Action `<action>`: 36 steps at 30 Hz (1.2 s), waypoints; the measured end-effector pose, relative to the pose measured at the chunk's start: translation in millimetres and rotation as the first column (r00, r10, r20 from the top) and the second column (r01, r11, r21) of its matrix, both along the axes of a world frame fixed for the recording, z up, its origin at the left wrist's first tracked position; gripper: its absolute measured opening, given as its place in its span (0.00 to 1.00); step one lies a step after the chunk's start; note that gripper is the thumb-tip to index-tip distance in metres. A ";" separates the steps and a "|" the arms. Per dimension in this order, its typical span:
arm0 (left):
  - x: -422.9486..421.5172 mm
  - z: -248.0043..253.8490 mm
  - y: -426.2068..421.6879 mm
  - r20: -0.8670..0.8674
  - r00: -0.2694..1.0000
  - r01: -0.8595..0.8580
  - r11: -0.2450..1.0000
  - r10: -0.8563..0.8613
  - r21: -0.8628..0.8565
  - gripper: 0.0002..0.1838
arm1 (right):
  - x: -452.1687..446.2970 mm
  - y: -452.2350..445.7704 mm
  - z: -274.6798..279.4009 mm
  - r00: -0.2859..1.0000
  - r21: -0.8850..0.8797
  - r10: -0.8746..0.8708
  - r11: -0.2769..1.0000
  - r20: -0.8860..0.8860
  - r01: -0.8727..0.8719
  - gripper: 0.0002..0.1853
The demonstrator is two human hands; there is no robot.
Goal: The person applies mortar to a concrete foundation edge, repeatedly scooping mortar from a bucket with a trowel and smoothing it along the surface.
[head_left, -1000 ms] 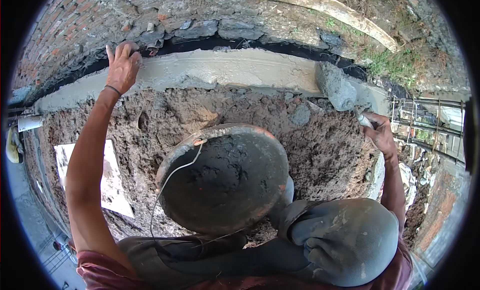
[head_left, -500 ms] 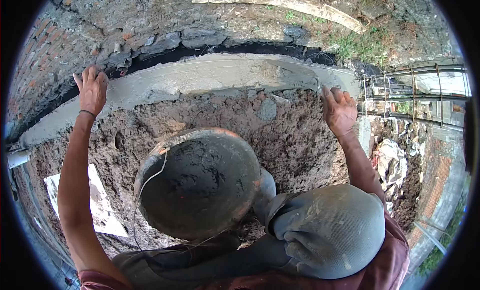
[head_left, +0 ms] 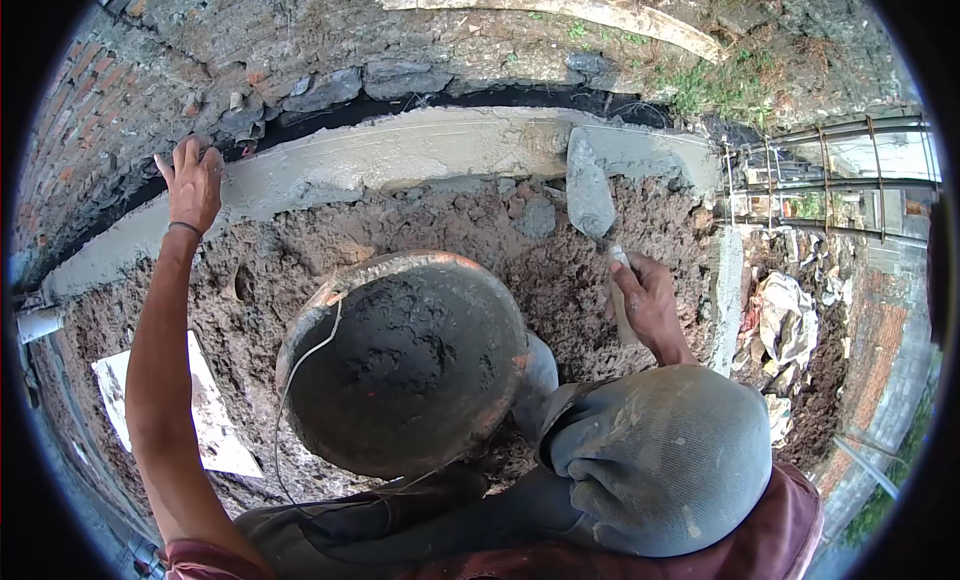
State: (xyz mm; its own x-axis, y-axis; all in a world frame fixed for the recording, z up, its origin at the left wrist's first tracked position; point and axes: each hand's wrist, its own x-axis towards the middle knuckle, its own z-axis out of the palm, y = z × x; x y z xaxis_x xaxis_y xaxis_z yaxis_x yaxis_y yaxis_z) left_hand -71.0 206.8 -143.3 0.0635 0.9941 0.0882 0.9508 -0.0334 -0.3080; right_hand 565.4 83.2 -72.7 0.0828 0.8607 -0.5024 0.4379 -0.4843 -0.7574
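Observation:
A low wall point(head_left: 420, 145) with a smooth, wet-looking grey mortar face curves across the view. My left hand point(head_left: 194, 190) rests at its left part, fingers spread, thumb on the near side. In my right hand point(head_left: 650, 298) is a pointing trowel point(head_left: 588, 190), gripped by its handle. Its mortar-smeared blade points away from me and overlaps the wall's near edge; whether it touches cannot be made out. Between my arms stands a round basin point(head_left: 440, 435) with wet grey mortar point(head_left: 395, 315) inside and a wire handle point(head_left: 300, 365) hanging over its left side.
My knee in grey cloth point(head_left: 680, 465) sits right of the basin. Steel rebar point(head_left: 825, 185) juts from the wall's right end. A white board point(head_left: 210, 410) lies on the soil at left, crumpled sacking point(head_left: 785, 315) at right. A dark gap point(head_left: 330, 115) runs behind the wall.
My right hand has come back from the wall's right end toward me and slightly left, and the trowel in it now shows. My left hand has shifted slightly right.

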 end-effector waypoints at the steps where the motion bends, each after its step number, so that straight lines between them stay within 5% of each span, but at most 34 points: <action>1: 0.0 0.1 -0.4 -0.005 1.000 0.003 1.000 -0.003 0.000 0.13 | -4.5 1.5 -1.8 1.000 -0.022 -0.016 1.000 -0.003 0.016 0.17; 3: -1.6 -0.1 0.1 -0.007 1.000 0.003 1.000 -0.003 0.004 0.13 | -15.0 11.3 -2.4 0.999 -0.029 -0.045 0.999 -0.017 0.044 0.17; 7: -2.8 -1.7 0.1 0.020 1.000 0.016 1.000 -0.016 0.026 0.12 | -17.8 23.5 -16.4 0.968 0.043 0.192 0.979 0.163 -0.202 0.18; 10: -4.1 -1.0 -2.0 0.016 0.999 0.028 0.999 -0.028 0.034 0.13 | -27.3 13.5 -16.5 0.995 -0.035 -0.020 0.999 -0.100 0.017 0.18; 15: -7.2 -8.0 -7.1 0.008 0.999 0.042 0.998 -0.043 0.037 0.14 | -46.1 2.3 -10.1 0.989 -0.079 -0.086 0.994 -0.124 0.076 0.18; 18: -7.8 -5.6 -4.8 0.007 1.000 0.024 0.999 -0.024 0.037 0.14 | -47.2 1.2 -27.3 0.999 0.025 0.043 0.999 -0.012 -0.043 0.16; 31: -2.6 0.1 -2.1 0.040 0.999 0.022 1.000 -0.023 0.023 0.14 | -51.4 7.5 -41.1 0.987 0.100 0.117 0.987 0.110 -0.128 0.13; 33: 0.1 2.4 -2.2 0.057 0.998 0.021 0.999 -0.024 0.049 0.14 | -56.7 17.3 -45.1 0.873 0.287 0.276 0.867 0.401 -0.406 0.12; 34: 1.2 4.5 -3.3 0.037 0.999 0.009 0.999 -0.010 0.031 0.15 | -57.6 17.9 -38.7 0.929 0.195 0.249 0.932 0.273 -0.307 0.13; 36: -0.3 7.2 -4.0 0.013 1.000 0.001 1.000 -0.001 0.010 0.16 | -61.4 15.6 -24.2 0.922 0.139 0.253 0.943 0.293 -0.303 0.13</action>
State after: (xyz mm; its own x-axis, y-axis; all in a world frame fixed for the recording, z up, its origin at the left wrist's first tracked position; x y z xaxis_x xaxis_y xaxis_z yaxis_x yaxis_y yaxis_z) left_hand -71.2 202.8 -136.2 0.0635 0.9931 0.0991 0.9546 -0.0315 -0.2961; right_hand 504.1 98.8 -97.0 -0.0628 0.9414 -0.3315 0.7333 -0.1818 -0.6551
